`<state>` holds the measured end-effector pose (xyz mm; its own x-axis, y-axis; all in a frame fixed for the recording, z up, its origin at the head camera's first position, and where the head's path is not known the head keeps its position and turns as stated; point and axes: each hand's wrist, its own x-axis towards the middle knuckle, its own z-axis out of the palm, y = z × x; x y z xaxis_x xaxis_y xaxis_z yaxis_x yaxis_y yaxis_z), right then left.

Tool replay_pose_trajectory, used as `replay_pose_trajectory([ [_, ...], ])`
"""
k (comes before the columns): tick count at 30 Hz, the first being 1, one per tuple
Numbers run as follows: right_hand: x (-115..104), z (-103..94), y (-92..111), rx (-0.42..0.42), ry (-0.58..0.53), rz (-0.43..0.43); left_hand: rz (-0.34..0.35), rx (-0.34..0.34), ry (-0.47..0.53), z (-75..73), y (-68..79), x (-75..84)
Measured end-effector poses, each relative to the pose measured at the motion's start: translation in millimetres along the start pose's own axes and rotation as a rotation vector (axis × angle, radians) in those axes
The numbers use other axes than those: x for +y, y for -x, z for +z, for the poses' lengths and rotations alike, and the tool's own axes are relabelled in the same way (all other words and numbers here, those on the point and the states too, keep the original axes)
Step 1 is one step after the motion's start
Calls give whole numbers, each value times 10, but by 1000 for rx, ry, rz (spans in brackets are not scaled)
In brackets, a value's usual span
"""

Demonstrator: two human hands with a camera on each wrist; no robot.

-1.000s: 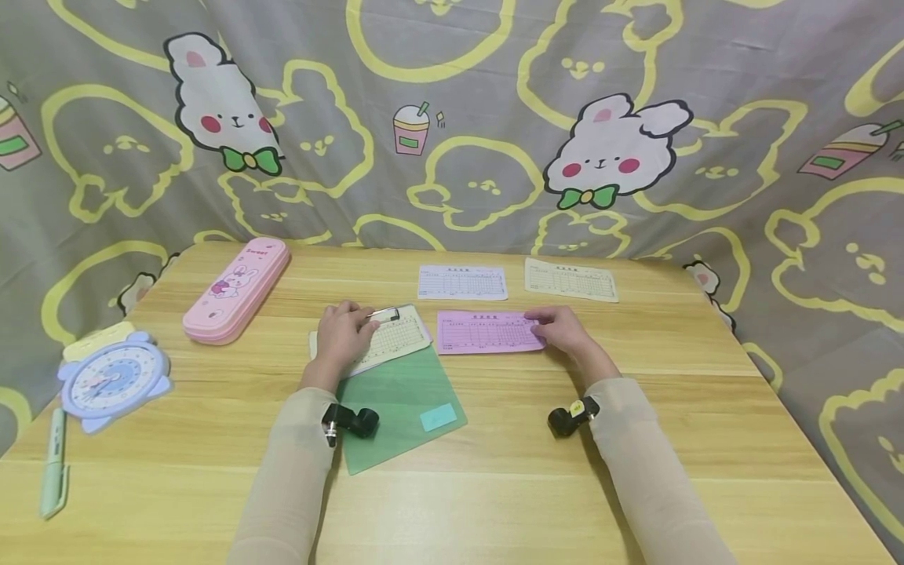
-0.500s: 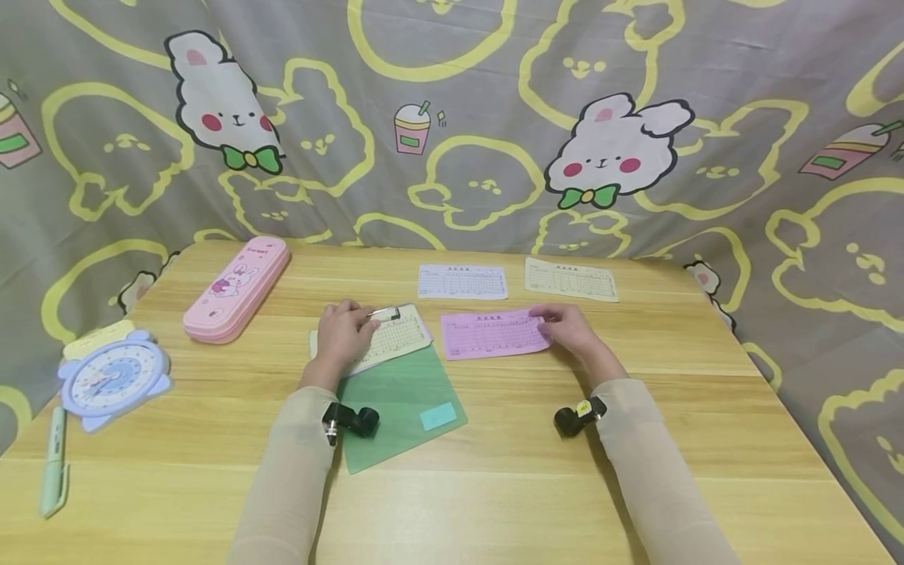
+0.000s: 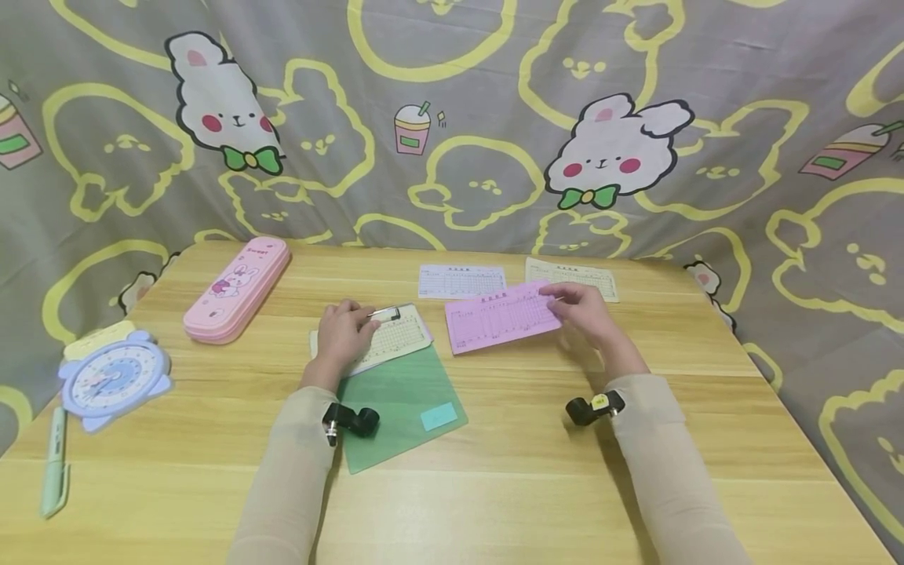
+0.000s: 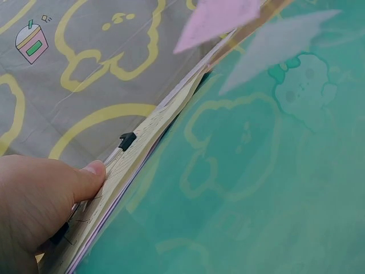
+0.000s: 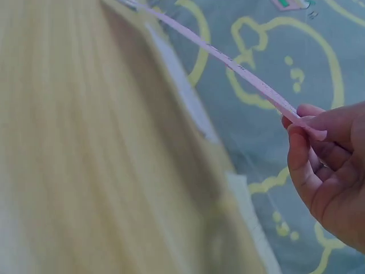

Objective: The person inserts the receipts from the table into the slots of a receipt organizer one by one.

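Note:
My right hand point(image 3: 588, 312) pinches the right end of a purple printed form slip point(image 3: 490, 318) between thumb and fingers. In the right wrist view the slip point(image 5: 245, 71) shows edge-on, raised over the table. My left hand point(image 3: 342, 333) rests at the top of a green translucent clipboard point(image 3: 402, 420), its thumb along the metal clip point(image 3: 384, 313) with black ends. A cream form slip point(image 3: 397, 337) lies on the board by the clip, with a purple edge showing beneath it. The other left fingers are hidden in the left wrist view point(image 4: 54, 197).
A white form slip point(image 3: 462, 281) and another cream slip point(image 3: 596, 284) lie at the back of the wooden table point(image 3: 494, 502). On the left are a pink pencil case point(image 3: 236, 290), a blue toy clock point(image 3: 113, 380) and a green highlighter point(image 3: 53, 463). A patterned curtain point(image 3: 480, 94) hangs behind.
My right hand has lifted the purple slip off the table and shifted slightly right, and the slip now tilts up at its right end. My left hand has stayed on the clipboard.

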<state>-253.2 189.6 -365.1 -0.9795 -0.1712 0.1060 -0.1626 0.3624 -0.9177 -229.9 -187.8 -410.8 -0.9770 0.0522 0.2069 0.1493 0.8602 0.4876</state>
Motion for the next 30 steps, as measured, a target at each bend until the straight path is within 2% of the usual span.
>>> replay_pose_trajectory([
  [6, -155, 17, -23, 6, -27, -49, -4, 0, 2, 2, 7, -5],
  [10, -202, 88, -46, -25, -46, -37, -2, 2, -1, 5, 8, -11],
  [20, -217, 499, -73, -162, -125, 25, -5, -4, 17, 1, 5, -12],
  [24, -206, 659, -103, -207, -68, 41, -11, -2, 15, 3, 1, -9],
  [26, -202, 737, -117, -224, -74, 83, -15, -1, 11, 4, -1, -8],
  [30, -208, 882, -130, -243, -41, 114, -16, 2, 5, 0, -2, -3],
])
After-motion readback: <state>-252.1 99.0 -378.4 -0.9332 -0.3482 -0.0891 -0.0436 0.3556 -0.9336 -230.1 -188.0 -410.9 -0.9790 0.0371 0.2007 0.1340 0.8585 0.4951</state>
